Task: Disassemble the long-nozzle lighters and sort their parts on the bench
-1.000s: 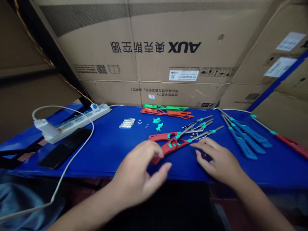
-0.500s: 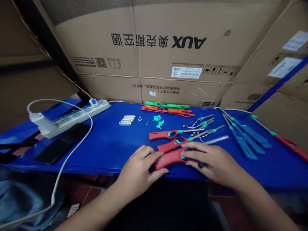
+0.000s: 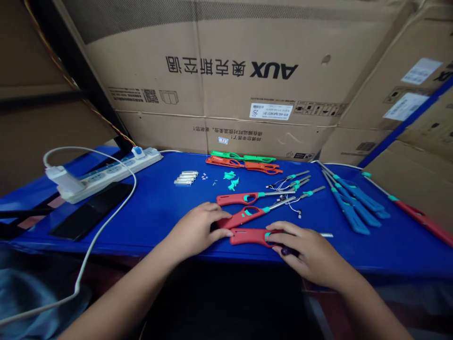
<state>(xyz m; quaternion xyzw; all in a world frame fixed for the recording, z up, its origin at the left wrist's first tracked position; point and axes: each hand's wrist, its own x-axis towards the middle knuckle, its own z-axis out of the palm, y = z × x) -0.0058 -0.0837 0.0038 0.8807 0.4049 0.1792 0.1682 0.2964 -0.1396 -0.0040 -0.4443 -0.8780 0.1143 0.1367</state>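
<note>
My left hand (image 3: pixel 198 230) has its fingers and thumb closed around the handle end of a red lighter (image 3: pixel 244 217), a long-barrelled one with green parts. Closer to me, my right hand (image 3: pixel 307 250) grips another red lighter (image 3: pixel 247 237) around its trigger opening and covers part of its barrel. A dark, round-ended object (image 3: pixel 287 251) is tucked under the right fingers; its kind is unclear. Just behind lies a third red lighter (image 3: pixel 231 199) with a metal barrel. Beyond the barrels are several loose metal tubes (image 3: pixel 296 182) with green pieces and thin wires.
Several blue lighters (image 3: pixel 357 203) lie to the right, beside another red lighter (image 3: pixel 424 219). Orange (image 3: pixel 226 162) and green casings (image 3: pixel 226 155), green pieces (image 3: pixel 231 183) and clear cylinders (image 3: pixel 186 178) sit farther back. A power strip (image 3: pixel 106 174) and black phone-like slab (image 3: pixel 92 210) occupy the left.
The nearest lighter has swung level, its barrel tip moving towards me. My left hand has shifted left with the middle lighter, away from the nearest one. The view has moved slightly.
</note>
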